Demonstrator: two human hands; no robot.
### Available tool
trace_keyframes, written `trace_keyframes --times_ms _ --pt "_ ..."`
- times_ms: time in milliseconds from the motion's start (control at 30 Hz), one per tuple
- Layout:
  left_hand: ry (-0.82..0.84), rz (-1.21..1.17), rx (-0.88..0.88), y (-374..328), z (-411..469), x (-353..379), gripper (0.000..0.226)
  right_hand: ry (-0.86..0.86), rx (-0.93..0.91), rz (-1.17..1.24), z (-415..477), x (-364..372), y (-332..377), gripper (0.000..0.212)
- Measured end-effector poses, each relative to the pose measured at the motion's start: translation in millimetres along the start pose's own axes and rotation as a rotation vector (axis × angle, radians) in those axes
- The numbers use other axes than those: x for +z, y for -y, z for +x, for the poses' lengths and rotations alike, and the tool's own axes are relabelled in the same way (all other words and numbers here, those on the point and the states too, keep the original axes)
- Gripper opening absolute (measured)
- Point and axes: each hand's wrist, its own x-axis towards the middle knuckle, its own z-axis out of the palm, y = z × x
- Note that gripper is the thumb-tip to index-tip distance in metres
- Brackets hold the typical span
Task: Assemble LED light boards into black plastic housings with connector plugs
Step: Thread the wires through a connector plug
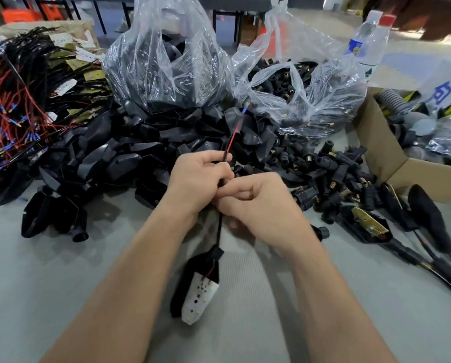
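Grey table top (48,284) runs under everything, with parts heaped along its far side so they are easy to reach: a pile of empty black housings (109,158), loose connector plugs (329,171), and clear bags (166,61) holding more. Boards with red and black wires (17,106) wait on the left.

Near the middle, the left hand (198,179) has its fingers wrapped around a black wire (220,226), keeping it tight and straight. The right hand (261,208) is curled against the same wire just below and pinches it with its thumb, maybe to slide a plug along. Whether a plug is inside that hand is hidden. The wire's loose end pokes up past the left hand.

Below both hands, on the end of the wire, is a black housing (181,281) with the white LED board (199,299) tipped partly out of it. I think the board is not pushed in all the way yet.
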Motion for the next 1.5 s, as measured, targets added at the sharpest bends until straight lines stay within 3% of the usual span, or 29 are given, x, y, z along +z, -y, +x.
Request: trace_keyframes --times_ms 33,100,167,200,300,400,600,700,767,900,1033,1133,1267,1400,1500 --pt "-0.017 -0.05 -0.02 5 -3 1 0.026 -0.073 0.011 0.024 1 -6 0 0.021" --pt "-0.045 -0.063 -0.033 17 -9 3 0.029 -0.376 0.015 -0.036 5 -21 -3 0.02" --pt "-0.055 0.006 0.005 26 -15 5 0.035 -0.626 0.058 -0.25 9 -40 -4 0.019" --pt "-0.066 0.037 0.026 29 -17 6 0.038 -0.669 0.109 -0.344 11 -49 -7 0.022" --pt "-0.124 0.047 0.071 31 -18 8 0.046 -0.576 0.308 -0.567 16 -70 -23 0.057" --pt "-0.13 0.032 0.093 31 -17 10 0.054 -0.464 0.214 -0.759 16 -74 -34 0.056" --pt "-0.141 0.074 0.179 26 -23 14 0.05 -0.628 0.139 -0.601 14 -75 -46 0.034" --pt "-0.141 0.072 0.176 27 -22 14 0.045 -0.817 -0.179 -0.388 7 -73 -34 0.03" --pt "-0.154 0.059 0.17 26 -23 16 0.036 -0.834 -0.291 -0.108 7 -65 -23 0.031" --pt "-0.212 0.135 0.181 25 -24 16 0.011 -0.597 -0.122 0.444 8 -35 -8 0.031" --pt "-0.218 0.134 0.182 22 -24 14 0.017 -0.437 0.03 0.653 8 -23 -9 0.025" --pt "-0.187 -0.016 0.168 18 -27 16 0.018 -0.414 0.107 0.814 10 -24 -9 0.021" --pt "-0.166 -0.189 0.141 12 -29 17 0.036 -0.428 0.156 0.87 11 -28 -11 0.017" --pt "-0.089 -0.241 0.078 8 -31 17 0.03 -0.44 0.153 0.779 12 -27 -14 0.013" --pt "-0.037 -0.189 0.125 8 -31 17 0.015 -0.425 0.109 0.669 12 -25 -15 0.011"
